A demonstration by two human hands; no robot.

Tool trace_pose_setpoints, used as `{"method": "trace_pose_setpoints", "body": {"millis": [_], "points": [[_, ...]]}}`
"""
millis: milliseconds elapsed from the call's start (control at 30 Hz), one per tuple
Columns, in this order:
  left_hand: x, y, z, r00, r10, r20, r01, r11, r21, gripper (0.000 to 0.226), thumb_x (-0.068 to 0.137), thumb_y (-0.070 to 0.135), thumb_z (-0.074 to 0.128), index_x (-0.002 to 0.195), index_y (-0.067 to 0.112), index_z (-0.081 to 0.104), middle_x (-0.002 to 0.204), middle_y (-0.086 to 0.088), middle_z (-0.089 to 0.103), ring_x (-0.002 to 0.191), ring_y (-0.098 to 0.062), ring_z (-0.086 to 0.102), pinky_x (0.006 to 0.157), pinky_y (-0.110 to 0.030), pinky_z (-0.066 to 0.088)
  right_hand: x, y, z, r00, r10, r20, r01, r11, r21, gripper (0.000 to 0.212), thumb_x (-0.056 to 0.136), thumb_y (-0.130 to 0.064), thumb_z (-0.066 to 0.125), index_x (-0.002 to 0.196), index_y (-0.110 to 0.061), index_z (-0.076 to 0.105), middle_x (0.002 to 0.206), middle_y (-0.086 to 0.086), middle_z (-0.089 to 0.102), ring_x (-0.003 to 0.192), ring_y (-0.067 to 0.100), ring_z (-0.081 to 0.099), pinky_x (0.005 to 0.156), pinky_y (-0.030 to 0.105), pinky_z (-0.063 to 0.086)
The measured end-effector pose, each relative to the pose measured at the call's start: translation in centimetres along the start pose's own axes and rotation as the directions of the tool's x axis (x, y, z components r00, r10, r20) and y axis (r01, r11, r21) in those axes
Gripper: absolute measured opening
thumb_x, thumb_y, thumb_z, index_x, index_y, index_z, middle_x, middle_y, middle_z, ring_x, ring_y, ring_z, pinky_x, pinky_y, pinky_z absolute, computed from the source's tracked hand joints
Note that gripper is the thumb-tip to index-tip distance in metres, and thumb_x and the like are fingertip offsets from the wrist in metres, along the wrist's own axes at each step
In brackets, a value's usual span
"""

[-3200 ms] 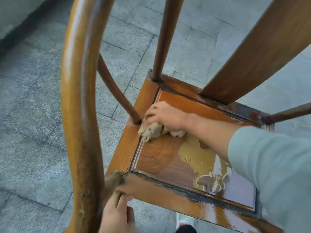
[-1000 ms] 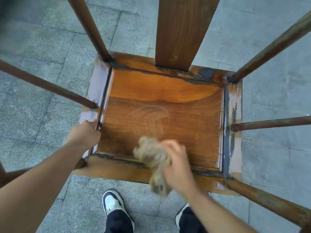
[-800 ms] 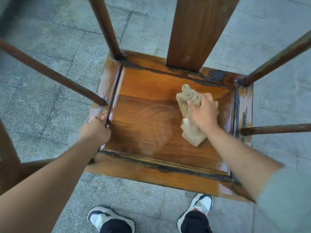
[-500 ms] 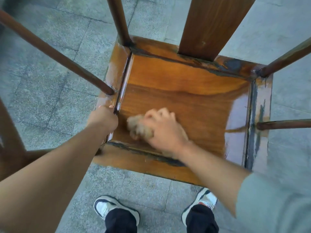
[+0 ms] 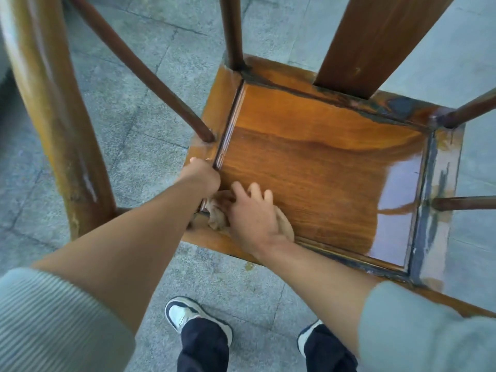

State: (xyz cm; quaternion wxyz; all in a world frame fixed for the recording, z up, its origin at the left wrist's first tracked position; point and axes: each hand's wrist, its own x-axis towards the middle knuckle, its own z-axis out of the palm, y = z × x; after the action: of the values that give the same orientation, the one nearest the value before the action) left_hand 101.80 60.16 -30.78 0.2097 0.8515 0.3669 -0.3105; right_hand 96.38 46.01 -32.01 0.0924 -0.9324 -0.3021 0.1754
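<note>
Pressing with fingers nearly flat, the right grip (image 5: 255, 216) pins a crumpled beige cloth wad (image 5: 217, 220) at the near-left corner of the glossy brown wooden chair seat (image 5: 322, 170); the left grip (image 5: 200, 177) clasps the seat's left rail (image 5: 222, 103). Soft, light and limp, the wad wants bunching mid-body; it seems stretched left-to-right along the near edge.

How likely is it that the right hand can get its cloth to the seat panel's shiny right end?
Likely yes. The right hand presses the cloth at the near-left corner, and the seat panel lies bare from there to the shiny end; nothing crosses it.
</note>
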Motion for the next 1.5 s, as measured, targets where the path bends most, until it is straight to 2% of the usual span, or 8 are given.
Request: {"method": "trace_pose_setpoints", "body": {"millis": [167,333,567,867,1000,1167,1333,1500], "points": [[0.1,-0.7,0.7,0.995,0.092,0.039,-0.095,0.993,0.067,0.066,0.095,0.006,0.037,0.157,0.021,0.020,0.165,-0.006,0.011,0.146,-0.034,0.027,0.115,-0.047,0.033,-4.3,2.7,-0.4,0.992,-0.030,0.126,0.040,0.996,-0.083,0.034,0.096,-0.027,0.058,0.124,-0.047,0.060,0.125,-0.003,0.040,0.105,0.032,0.040,0.079,0.046,0.032],[-1.1,-0.3,2.0,0.994,0.109,0.018,-0.111,0.980,0.165,0.059,0.097,0.015,0.039,0.154,0.011,0.024,0.160,-0.019,0.021,0.137,-0.040,0.037,0.111,-0.052,0.036,-9.3,8.8,-2.7,0.939,0.112,0.325,-0.092,0.993,-0.077,0.038,0.094,-0.033,0.061,0.128,-0.048,0.057,0.125,-0.001,0.039,0.109,0.032,0.041,0.085,0.047,0.034],[-6.3,3.5,6.6,0.926,0.368,0.085,-0.375,0.873,0.311,0.060,0.101,0.025,0.032,0.157,0.025,0.013,0.166,-0.007,-0.002,0.152,-0.028,-0.003,0.121,-0.053,0.014,-17.0,15.6,-4.2,0.792,0.409,0.454,-0.391,0.910,-0.139,0.057,0.091,-0.028,0.066,0.140,-0.051,0.047,0.129,0.003,0.035,0.114,0.034,0.039,0.096,0.052,0.039],[-8.8,8.6,11.6,0.823,0.526,0.214,-0.560,0.688,0.463,0.060,0.103,0.044,0.028,0.158,0.033,0.006,0.166,-0.008,-0.012,0.152,-0.027,-0.008,0.122,-0.053,0.010,-21.5,13.3,-0.5,0.547,0.777,0.311,-0.836,0.492,0.242,0.065,0.091,-0.039,0.071,0.147,-0.032,0.039,0.122,0.009,0.037,0.096,0.033,0.060,0.075,0.040,0.058],[-9.0,9.0,11.8,0.817,0.534,0.218,-0.565,0.661,0.494,0.064,0.102,0.047,0.034,0.158,0.030,0.006,0.165,-0.014,-0.011,0.152,-0.032,-0.005,0.121,-0.055,0.012,-22.9,14.3,0.7,0.328,0.915,0.235,-0.898,0.225,0.378,0.068,0.092,-0.033,0.068,0.149,-0.029,0.031,0.133,0.010,0.036,0.115,0.034,0.049,0.076,0.045,0.055],[-8.1,7.5,11.6,0.749,0.642,0.164,-0.603,0.557,0.571,0.063,0.102,0.046,0.038,0.157,0.030,0.011,0.166,-0.012,-0.003,0.153,-0.030,-0.001,0.121,-0.055,0.015,-22.0,15.0,1.6,0.456,0.887,-0.072,-0.843,0.456,0.285,0.084,0.076,-0.015,0.082,0.149,-0.029,0.043,0.131,0.007,0.044,0.111,0.030,0.048,0.093,0.045,0.048],[-5.5,5.2,10.2,0.673,0.735,0.085,-0.628,0.507,0.591,0.060,0.100,0.050,0.035,0.155,0.030,0.018,0.166,-0.011,0.001,0.153,-0.029,-0.002,0.119,-0.061,0.013,-20.9,16.2,2.7,0.457,0.871,-0.181,-0.840,0.489,0.236,0.066,0.080,-0.016,0.080,0.139,-0.033,0.055,0.133,-0.001,0.053,0.120,0.025,0.045,0.099,0.040,0.039],[-2.4,2.4,7.3,0.718,0.696,-0.022,-0.564,0.600,0.567,0.060,0.100,0.053,0.031,0.153,0.028,0.020,0.165,-0.015,0.006,0.152,-0.035,0.003,0.116,-0.064,0.015,-20.0,18.3,2.5,0.487,0.848,-0.209,-0.788,0.530,0.315,0.047,0.074,-0.026,0.063,0.121,-0.026,0.065,0.119,0.000,0.058,0.112,0.028,0.048,0.095,0.041,0.030]]}}
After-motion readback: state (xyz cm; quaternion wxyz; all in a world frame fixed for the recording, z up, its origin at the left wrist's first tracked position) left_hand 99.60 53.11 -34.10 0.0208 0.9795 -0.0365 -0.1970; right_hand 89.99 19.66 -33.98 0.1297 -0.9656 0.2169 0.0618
